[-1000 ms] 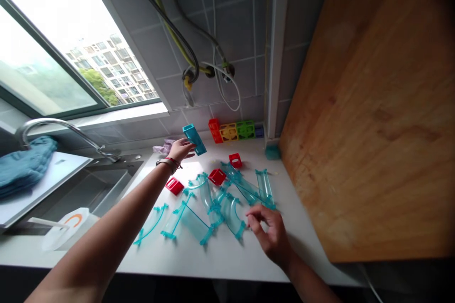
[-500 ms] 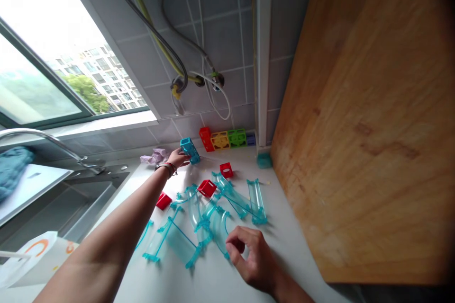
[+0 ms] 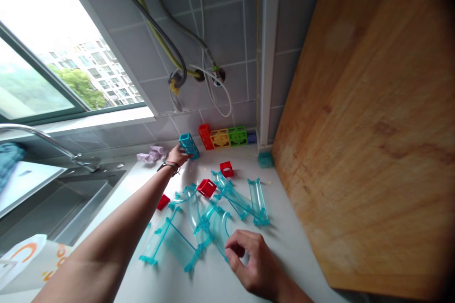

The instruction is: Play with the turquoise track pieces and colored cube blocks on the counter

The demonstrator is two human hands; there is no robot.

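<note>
Teal block [image 3: 188, 145] gripped by L hand [image 3: 177, 155] | R hand [image 3: 254, 262] pinching curved track [image 3: 221, 227]

We see grey wall tiles [image 3: 227, 19] with hoses [image 3: 167, 47], a bright window [image 3: 46, 57] at left, a wooden board [image 3: 373, 128] at right.

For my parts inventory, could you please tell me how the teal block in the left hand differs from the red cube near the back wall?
The teal block is tall and tilted, gripped by the left hand; the red cube is squat, lying free on the counter. Both are open-framed plastic pieces.
</note>
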